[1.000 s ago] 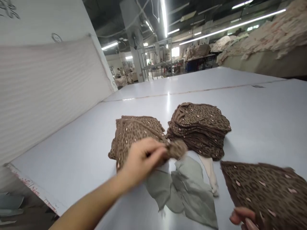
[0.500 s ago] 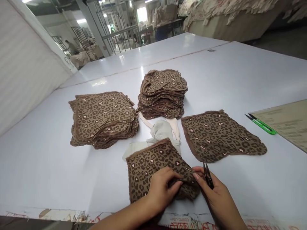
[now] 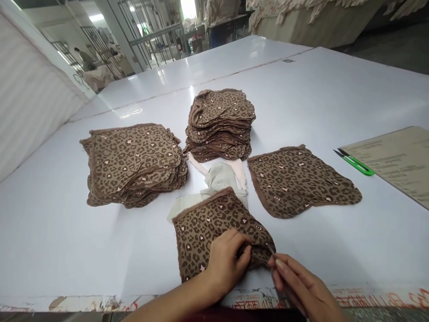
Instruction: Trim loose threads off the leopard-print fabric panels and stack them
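Since half a second ago the view has dipped a little, and the right hand [image 3: 303, 290] has slid lower, so the small snips [image 3: 272, 252] it holds now show only as a thin dark tip at the fabric's edge. The left hand [image 3: 225, 264] pinches the near edge of the leopard-print piece [image 3: 211, 228] between thumb and fingers, closed on the cloth. The right hand's fingers are curled around the snips.

This piece lies at the near edge of the white table [image 3: 50, 250]. Just behind it sits a crumpled pale cloth [image 3: 219, 176], partly under its far edge. Left of the piece is a thick leopard stack [image 3: 132, 161], behind it a taller stack [image 3: 219, 123], and to its right a single flat leopard piece [image 3: 301, 181]. Farther right lie green snips [image 3: 355, 162] beside a tan sheet [image 3: 398, 161].
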### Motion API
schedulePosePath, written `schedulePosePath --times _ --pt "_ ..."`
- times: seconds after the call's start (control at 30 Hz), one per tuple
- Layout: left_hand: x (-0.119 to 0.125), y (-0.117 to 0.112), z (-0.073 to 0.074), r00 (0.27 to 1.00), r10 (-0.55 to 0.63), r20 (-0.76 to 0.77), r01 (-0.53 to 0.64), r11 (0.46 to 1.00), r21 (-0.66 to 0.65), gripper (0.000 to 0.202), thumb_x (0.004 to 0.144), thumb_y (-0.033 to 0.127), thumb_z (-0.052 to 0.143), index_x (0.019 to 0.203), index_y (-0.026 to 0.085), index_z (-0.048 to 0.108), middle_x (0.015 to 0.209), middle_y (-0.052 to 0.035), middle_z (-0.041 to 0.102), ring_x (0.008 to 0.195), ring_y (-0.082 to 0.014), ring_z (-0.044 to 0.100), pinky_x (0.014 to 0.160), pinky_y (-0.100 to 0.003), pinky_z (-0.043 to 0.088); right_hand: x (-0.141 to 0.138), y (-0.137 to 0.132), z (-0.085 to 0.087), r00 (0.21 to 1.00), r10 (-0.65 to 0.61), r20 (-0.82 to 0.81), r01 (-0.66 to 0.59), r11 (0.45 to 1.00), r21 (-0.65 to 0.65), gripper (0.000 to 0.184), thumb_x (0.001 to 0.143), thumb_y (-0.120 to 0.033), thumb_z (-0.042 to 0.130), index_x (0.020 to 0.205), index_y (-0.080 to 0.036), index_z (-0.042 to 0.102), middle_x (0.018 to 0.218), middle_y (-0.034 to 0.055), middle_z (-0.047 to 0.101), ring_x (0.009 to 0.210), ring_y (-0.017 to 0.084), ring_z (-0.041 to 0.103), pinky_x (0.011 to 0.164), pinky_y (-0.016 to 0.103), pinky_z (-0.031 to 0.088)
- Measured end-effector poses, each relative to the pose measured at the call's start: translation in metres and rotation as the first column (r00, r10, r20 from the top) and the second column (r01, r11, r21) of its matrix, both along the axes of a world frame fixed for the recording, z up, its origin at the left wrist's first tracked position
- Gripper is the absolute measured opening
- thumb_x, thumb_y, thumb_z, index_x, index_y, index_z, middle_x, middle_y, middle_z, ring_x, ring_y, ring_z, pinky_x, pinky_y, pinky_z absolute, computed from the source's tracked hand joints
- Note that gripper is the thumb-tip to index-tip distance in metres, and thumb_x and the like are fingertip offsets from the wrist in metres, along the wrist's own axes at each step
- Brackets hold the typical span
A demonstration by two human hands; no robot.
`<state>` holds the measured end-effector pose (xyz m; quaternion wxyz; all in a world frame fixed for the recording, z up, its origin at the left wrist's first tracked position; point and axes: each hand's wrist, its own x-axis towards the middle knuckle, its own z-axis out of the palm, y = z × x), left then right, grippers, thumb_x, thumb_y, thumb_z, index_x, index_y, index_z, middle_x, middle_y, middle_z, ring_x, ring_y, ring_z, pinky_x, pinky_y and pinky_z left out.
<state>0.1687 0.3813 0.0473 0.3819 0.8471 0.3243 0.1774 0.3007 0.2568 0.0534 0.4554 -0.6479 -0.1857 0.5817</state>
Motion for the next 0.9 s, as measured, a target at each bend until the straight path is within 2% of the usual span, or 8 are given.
schedulePosePath --times 0.07,0.2,0.3,0.53,0.6,0.8,0.9 --pt "0.001 -0.002 -0.001 1.000 -0.001 -0.005 0.001 1.000 0.004 0.009 0.080 0.014 0.051 0.082 0.019 0.058 0.078 -0.0005 0.057 0.076 -0.0134 0.053 0.069 -0.023 0.041 -0.007 0.001 -0.004 0.998 0.043 -0.034 -0.043 0.999 -0.009 0.045 0.078 -0.064 0.046 0.073 -0.019 0.051 0.056 -0.0040 0.043 0.047 0.008 0.031 0.045 0.021 0.027" --pt "0.002 -0.003 -0.003 0.999 0.031 0.008 -0.031 0.999 -0.022 0.009 0.077 0.012 0.052 0.079 0.019 0.056 0.078 0.0001 0.056 0.075 -0.0131 0.053 0.068 -0.023 0.041 -0.008 0.009 -0.014 0.993 0.084 -0.085 -0.085 0.996 -0.016 0.052 0.076 -0.069 0.042 0.080 -0.017 0.051 0.051 -0.0048 0.046 0.043 0.005 0.026 0.043 0.022 0.017" --pt "0.003 -0.003 -0.003 0.998 0.060 0.019 -0.059 0.996 -0.061 0.009 0.075 0.010 0.052 0.076 0.019 0.054 0.077 0.0005 0.056 0.075 -0.0131 0.052 0.068 -0.024 0.041 -0.004 0.013 -0.016 0.981 0.136 -0.137 -0.138 0.990 -0.010 0.055 0.074 -0.071 0.042 0.082 -0.016 0.050 0.049 -0.0048 0.049 0.036 0.003 0.021 0.040 0.022 0.011" --pt "0.007 -0.004 -0.004 0.991 0.133 -0.002 -0.132 0.980 -0.146 0.011 0.071 0.007 0.052 0.072 0.018 0.051 0.074 0.0014 0.054 0.069 -0.0119 0.049 0.064 -0.023 0.038 -0.002 0.016 -0.006 0.969 0.180 -0.171 -0.190 0.981 -0.044 0.058 0.071 -0.073 0.041 0.078 -0.016 0.047 0.047 -0.0063 0.046 0.035 0.002 0.020 0.037 0.021 0.010" --pt "0.008 -0.004 -0.004 0.989 0.146 -0.002 -0.145 0.975 -0.166 0.011 0.070 0.007 0.051 0.072 0.018 0.051 0.073 0.0015 0.054 0.068 -0.0116 0.049 0.063 -0.023 0.038 -0.003 0.017 -0.007 0.968 0.186 -0.170 -0.198 0.979 -0.055 0.059 0.069 -0.074 0.043 0.078 -0.016 0.048 0.047 -0.0061 0.045 0.035 0.002 0.021 0.037 0.020 0.010" --pt "0.008 -0.003 -0.003 0.989 0.147 -0.005 -0.145 0.971 -0.191 0.010 0.071 0.008 0.052 0.073 0.018 0.054 0.074 0.0016 0.056 0.069 -0.0112 0.050 0.063 -0.022 0.038 -0.005 0.016 -0.015 0.974 0.132 -0.184 -0.146 0.987 -0.064 0.052 0.077 -0.067 0.040 0.079 -0.016 0.048 0.046 -0.0060 0.047 0.034 0.002 0.021 0.038 0.019 0.007" --pt "0.008 -0.003 -0.002 0.990 0.139 -0.016 -0.139 0.975 -0.175 0.009 0.072 0.009 0.054 0.073 0.018 0.054 0.073 0.0015 0.056 0.068 -0.0111 0.050 0.063 -0.022 0.039 -0.005 0.018 -0.014 0.969 0.118 -0.218 -0.135 0.989 -0.066 0.052 0.075 -0.067 0.042 0.078 -0.015 0.048 0.046 -0.0061 0.047 0.033 0.001 0.021 0.037 0.020 0.007"
